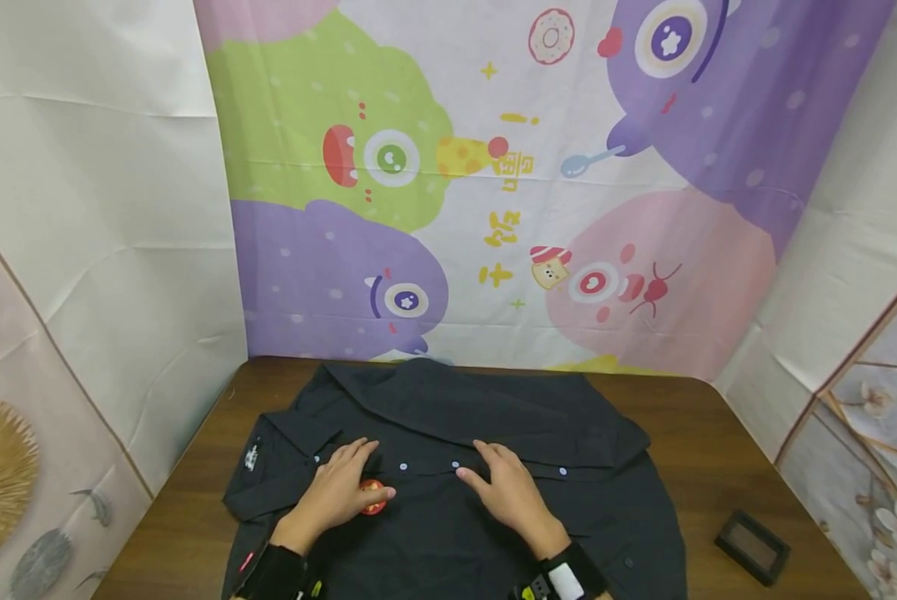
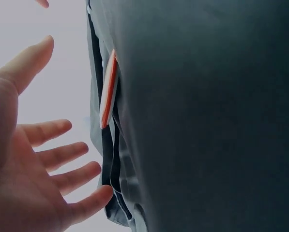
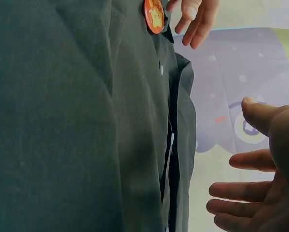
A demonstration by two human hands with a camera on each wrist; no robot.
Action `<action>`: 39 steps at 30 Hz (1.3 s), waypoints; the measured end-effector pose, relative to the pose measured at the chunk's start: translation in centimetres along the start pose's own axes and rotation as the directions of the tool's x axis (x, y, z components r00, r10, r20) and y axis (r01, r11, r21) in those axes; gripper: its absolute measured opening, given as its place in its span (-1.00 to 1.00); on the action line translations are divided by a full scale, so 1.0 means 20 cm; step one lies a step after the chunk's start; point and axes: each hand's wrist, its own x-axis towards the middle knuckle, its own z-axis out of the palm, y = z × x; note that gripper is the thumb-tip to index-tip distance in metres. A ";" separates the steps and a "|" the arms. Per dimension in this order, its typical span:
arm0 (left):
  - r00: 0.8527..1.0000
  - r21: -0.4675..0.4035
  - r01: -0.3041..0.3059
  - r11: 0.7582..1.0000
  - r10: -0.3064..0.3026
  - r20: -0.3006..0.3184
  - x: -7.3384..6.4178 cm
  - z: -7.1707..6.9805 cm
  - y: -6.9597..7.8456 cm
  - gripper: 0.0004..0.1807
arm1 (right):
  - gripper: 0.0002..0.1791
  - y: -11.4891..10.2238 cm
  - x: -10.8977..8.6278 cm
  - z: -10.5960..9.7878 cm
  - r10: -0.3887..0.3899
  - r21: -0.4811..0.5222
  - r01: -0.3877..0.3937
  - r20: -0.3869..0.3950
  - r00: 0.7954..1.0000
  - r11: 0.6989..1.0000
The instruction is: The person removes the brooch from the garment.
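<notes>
A dark button-up shirt (image 1: 433, 533) lies spread over the table, a row of small white buttons running across it and one sleeve folded in at the left. On the cloth sits a round red badge (image 1: 371, 497) with a yellow figure on its face; in the left wrist view the badge (image 2: 109, 89) shows edge-on as a thin disc. My left hand (image 1: 338, 490) is over the shirt beside the badge, its thumb overlapping it in the head view. Farther right, my right hand (image 1: 510, 492) is over the shirt near the button row. Both hands have spread fingers and hold nothing.
A small black rectangular frame or box (image 1: 752, 547) lies on the brown wooden table (image 1: 707, 467) to the right of the shirt. Behind the table hangs a cartoon-printed cloth (image 1: 486, 325), with pale wall coverings at both sides.
</notes>
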 end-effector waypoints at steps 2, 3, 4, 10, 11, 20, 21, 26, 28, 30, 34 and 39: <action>1.000 -0.002 0.001 1.000 -0.001 -0.002 0.00 -0.01 0.00 -0.12 | -0.33 -0.01 0.01 0.00 -0.009 -0.006 0.009 0.000 1.000 1.000; 1.000 -0.002 0.001 1.000 -0.001 -0.004 0.00 -0.01 0.00 -0.12 | -0.33 -0.01 0.01 0.00 -0.014 -0.010 0.014 0.003 1.000 1.000; 1.000 -0.002 0.001 1.000 -0.001 -0.004 0.00 -0.01 -0.01 -0.12 | -0.33 -0.02 0.02 0.00 -0.022 -0.012 0.022 0.007 1.000 1.000; 1.000 0.011 -0.006 1.000 0.006 0.009 0.00 0.00 -0.02 -0.11 | -0.33 -0.04 0.02 0.02 -0.045 -0.020 0.045 0.030 0.999 0.999; 1.000 0.010 -0.006 1.000 0.006 0.010 0.00 0.00 -0.02 -0.10 | -0.33 -0.05 0.02 0.02 -0.045 -0.019 0.045 0.027 0.999 0.999; 0.999 -0.008 -0.010 1.000 0.011 0.033 -0.01 0.00 -0.02 0.00 | -0.35 -0.06 0.04 0.00 -0.069 -0.029 0.070 0.022 0.997 0.997; 0.999 -0.011 -0.008 1.000 0.008 0.036 -0.02 0.00 -0.03 -0.01 | -0.35 -0.06 0.04 0.00 -0.073 -0.033 0.074 0.025 0.997 0.997; 0.999 -0.022 0.000 1.000 0.001 0.046 -0.02 0.00 -0.03 -0.03 | -0.36 -0.07 0.04 0.00 -0.076 -0.028 0.077 0.044 0.996 0.997; 0.999 -0.018 0.005 1.000 -0.004 0.050 -0.02 -0.01 -0.02 -0.04 | -0.36 -0.07 0.04 0.01 -0.071 -0.020 0.072 0.049 0.996 0.997; 0.998 -0.014 0.014 1.000 -0.013 0.055 -0.02 -0.01 -0.02 -0.04 | -0.37 -0.07 0.04 0.01 -0.066 -0.010 0.067 0.054 0.996 0.998; 0.998 0.000 0.022 1.000 -0.022 0.066 -0.03 -0.01 -0.03 -0.04 | -0.39 -0.07 0.05 0.02 -0.067 0.005 0.067 0.058 0.996 0.998; 0.998 0.020 0.020 1.000 -0.021 0.062 -0.03 -0.03 -0.04 -0.05 | -0.38 -0.08 0.05 0.04 -0.063 0.025 0.062 0.058 0.996 0.998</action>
